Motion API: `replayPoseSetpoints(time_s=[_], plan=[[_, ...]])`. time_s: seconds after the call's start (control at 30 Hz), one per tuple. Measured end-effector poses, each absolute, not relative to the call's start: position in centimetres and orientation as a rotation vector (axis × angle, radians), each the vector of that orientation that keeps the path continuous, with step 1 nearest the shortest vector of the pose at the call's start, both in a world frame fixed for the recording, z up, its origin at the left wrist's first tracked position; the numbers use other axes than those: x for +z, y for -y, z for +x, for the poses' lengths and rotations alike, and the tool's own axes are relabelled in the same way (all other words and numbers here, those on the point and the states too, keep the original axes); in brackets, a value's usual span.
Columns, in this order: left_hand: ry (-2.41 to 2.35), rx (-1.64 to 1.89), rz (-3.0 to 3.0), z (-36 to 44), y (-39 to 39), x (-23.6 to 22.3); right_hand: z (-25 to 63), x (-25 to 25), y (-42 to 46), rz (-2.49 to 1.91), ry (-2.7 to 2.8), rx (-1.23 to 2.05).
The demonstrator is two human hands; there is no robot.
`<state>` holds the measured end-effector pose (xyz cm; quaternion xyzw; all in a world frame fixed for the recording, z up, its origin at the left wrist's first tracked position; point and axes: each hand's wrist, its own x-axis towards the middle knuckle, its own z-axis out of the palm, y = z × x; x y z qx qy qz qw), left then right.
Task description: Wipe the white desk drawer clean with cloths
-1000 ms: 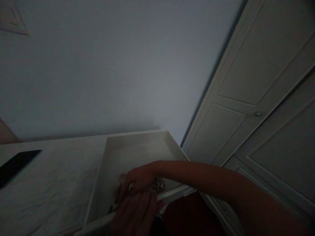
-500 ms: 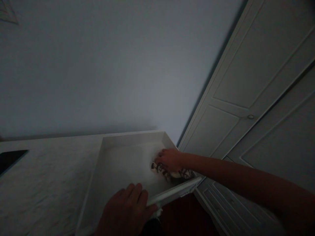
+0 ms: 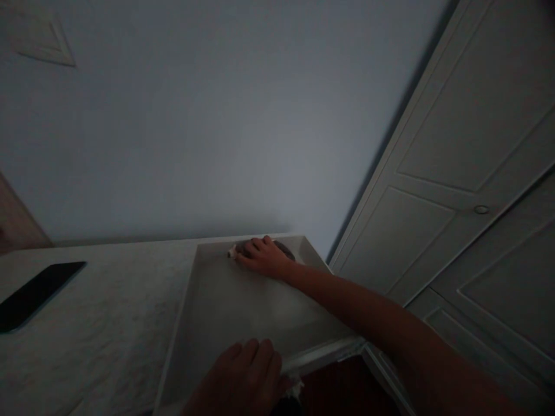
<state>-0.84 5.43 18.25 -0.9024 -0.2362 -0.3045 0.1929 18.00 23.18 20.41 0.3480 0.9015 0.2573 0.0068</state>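
A shallow white drawer [image 3: 243, 312] lies with its open side up, its far side close to the wall. My right hand [image 3: 266, 259] is inside it at the far wall, pressing on a crumpled dark-and-white patterned cloth [image 3: 284, 249]. Parts of the cloth stick out on both sides of the fingers; the rest is hidden beneath the palm. At the near side, my left hand [image 3: 243, 375] grips the drawer's edge, its fingers curled over the rim.
To the left stretches a pale mottled surface [image 3: 117, 312] with a dark flat phone or tablet [image 3: 41, 294] on it. A blue-grey wall [image 3: 217, 127] rises behind. White panelled wardrobe doors [image 3: 425, 231] stand at the right, above a dark red floor [image 3: 347, 387].
My right hand has swept the cloth from the near side of the drawer to its right side, then to the far wall. The left hand stays at the near edge.
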Motion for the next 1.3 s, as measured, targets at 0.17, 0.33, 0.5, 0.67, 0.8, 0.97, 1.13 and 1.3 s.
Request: replayPoseSetpoints(time_s=[0.17, 0.33, 0.5, 0.67, 0.8, 0.97, 1.13, 1.3], plan=[[0.77, -0.825, -2.596, -0.9, -4.8, 17.8, 9.5, 19.8, -25.5, 0.626, -2.995, 1.031], [1.105, -0.53, -2.65, -0.5, -3.5, 17.4, 12.8, 19.7, -26.9, 0.587, -3.012, 1.093], [1.189, -0.421, -2.693, -0.2, -3.1, 17.6, 22.1, 20.5, -25.0, 0.952, -2.884, 0.991], [1.01, -0.455, -2.772, -0.8, -3.9, 16.8, 27.7, 22.2, -22.2, 1.546, -2.665, 0.714], [0.919, -0.475, -2.777, -0.8, -4.3, 16.5, 26.6, 23.0, -22.7, 1.927, -2.584, 0.637], [0.832, -0.621, -2.694, -0.5, -4.2, 17.3, 21.0, 23.3, -24.6, 2.008, -2.63, 0.564], [0.793, -0.709, -2.625, -0.7, -4.4, 17.0, 11.8, 22.5, -26.2, 1.77, -2.883, 0.453], [0.828, -0.737, -2.596, -0.6, -4.5, 16.8, 4.0, 21.7, -28.0, 1.459, -3.169, 0.265]])
